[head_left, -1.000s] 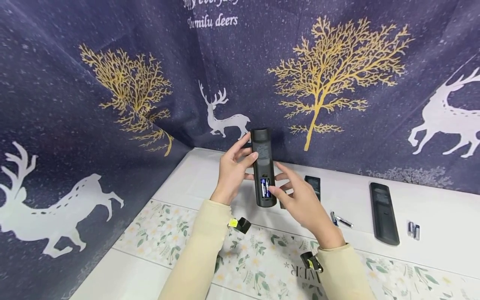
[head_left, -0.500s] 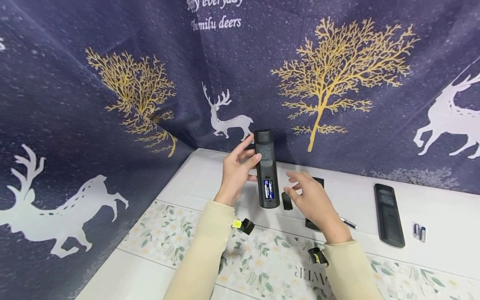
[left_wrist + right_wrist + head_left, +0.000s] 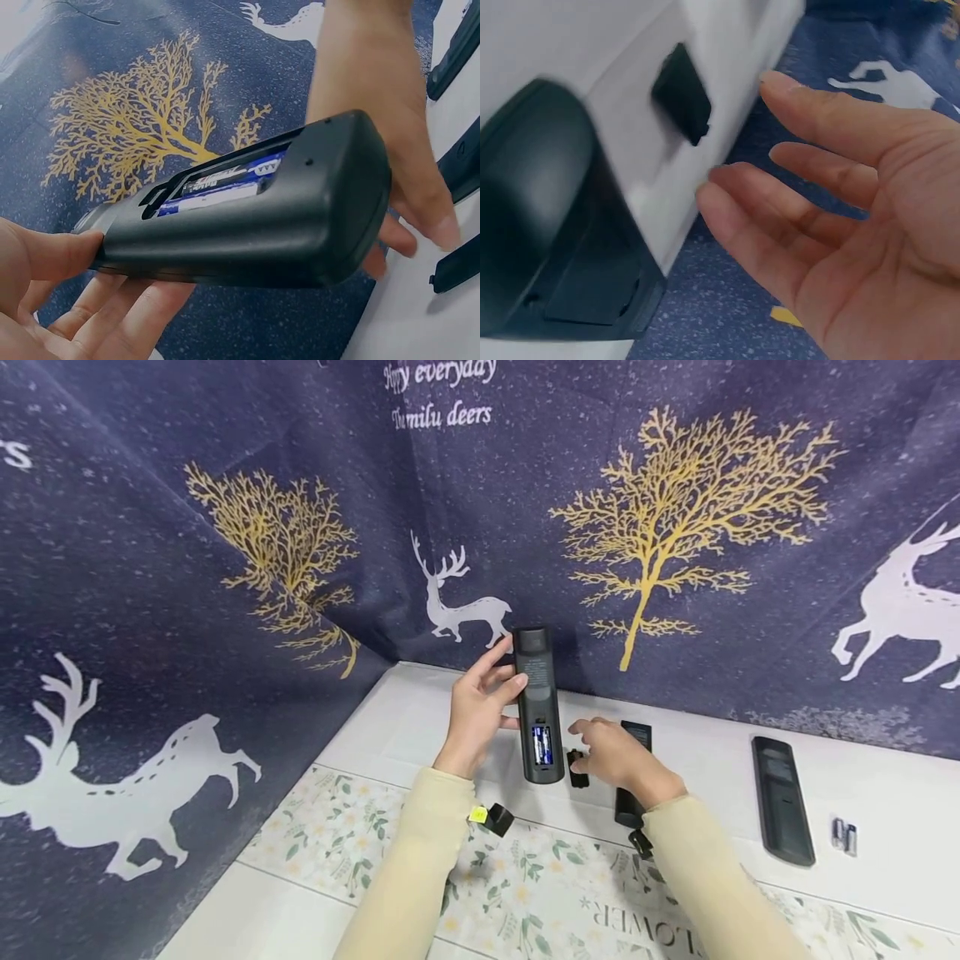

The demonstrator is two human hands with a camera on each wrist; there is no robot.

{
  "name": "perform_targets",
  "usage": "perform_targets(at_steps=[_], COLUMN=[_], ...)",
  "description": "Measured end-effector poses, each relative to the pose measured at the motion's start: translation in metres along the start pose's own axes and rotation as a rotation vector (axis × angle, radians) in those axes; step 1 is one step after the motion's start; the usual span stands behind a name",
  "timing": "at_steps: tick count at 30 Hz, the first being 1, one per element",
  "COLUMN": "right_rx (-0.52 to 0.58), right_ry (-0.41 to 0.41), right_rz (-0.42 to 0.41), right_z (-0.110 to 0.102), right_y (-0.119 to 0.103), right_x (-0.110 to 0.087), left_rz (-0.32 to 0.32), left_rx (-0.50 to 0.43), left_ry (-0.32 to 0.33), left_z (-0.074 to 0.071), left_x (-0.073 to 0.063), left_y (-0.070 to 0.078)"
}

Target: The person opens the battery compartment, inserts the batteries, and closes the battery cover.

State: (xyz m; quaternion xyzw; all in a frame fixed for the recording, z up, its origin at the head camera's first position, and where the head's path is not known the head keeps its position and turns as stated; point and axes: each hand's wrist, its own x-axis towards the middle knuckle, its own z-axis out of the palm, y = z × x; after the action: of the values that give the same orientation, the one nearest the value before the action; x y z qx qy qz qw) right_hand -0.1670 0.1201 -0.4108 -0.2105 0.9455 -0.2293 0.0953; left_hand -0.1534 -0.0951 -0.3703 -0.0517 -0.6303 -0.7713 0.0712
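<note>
**Left hand (image 3: 472, 714) grips an open-backed remote (image 3: 536, 702); right hand (image 3: 618, 756) reaches beside its cover (image 3: 578, 776)**

In the left hand, the thumb presses the edge of the black remote while the fingers support its underside. A printed label sits on the back by the thumb, too small to read. Further along, the uncovered bay holds two blue batteries (image 3: 542, 745); their lettering is not legible.

Right of this grip, the right hand's thumb and fingers are spread and slightly bent, holding nothing. The small black cover lies near its fingertips, apart from them in the right wrist view. A second remote (image 3: 630, 810) lies under the right hand, partly hidden.

Well to the right of both hands are a third remote (image 3: 783, 802) and, past it, two loose cells (image 3: 843, 837) on the white table (image 3: 720, 760). Upside-down lettering nearer the right sleeve shows "LOWER". Behind everything, the dark cloth (image 3: 480, 477) reads "everyday" and "milu deers".
</note>
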Motion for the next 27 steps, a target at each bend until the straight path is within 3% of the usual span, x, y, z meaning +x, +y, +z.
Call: perform_targets(at_steps=[7, 13, 19, 27], right_rx=[-0.046, -0.061, -0.057, 0.042], right_ry=[-0.086, -0.089, -0.046, 0.096], right_rz=[0.036, 0.050, 0.067, 0.024], right_z=[0.000, 0.013, 0.018, 0.026], right_y=[0.009, 0.008, 0.010, 0.011], right_x=[0.011, 0.008, 0.000, -0.007], left_rz=[0.001, -0.015, -0.010, 0.001], left_rx=[-0.007, 0.013, 0.007, 0.003], left_ry=[0.001, 0.004, -0.009, -0.001], left_z=[0.002, 0.000, 0.002, -0.001], left_x=[0.001, -0.002, -0.002, 0.000], left_y=[0.002, 0.001, -0.002, 0.000])
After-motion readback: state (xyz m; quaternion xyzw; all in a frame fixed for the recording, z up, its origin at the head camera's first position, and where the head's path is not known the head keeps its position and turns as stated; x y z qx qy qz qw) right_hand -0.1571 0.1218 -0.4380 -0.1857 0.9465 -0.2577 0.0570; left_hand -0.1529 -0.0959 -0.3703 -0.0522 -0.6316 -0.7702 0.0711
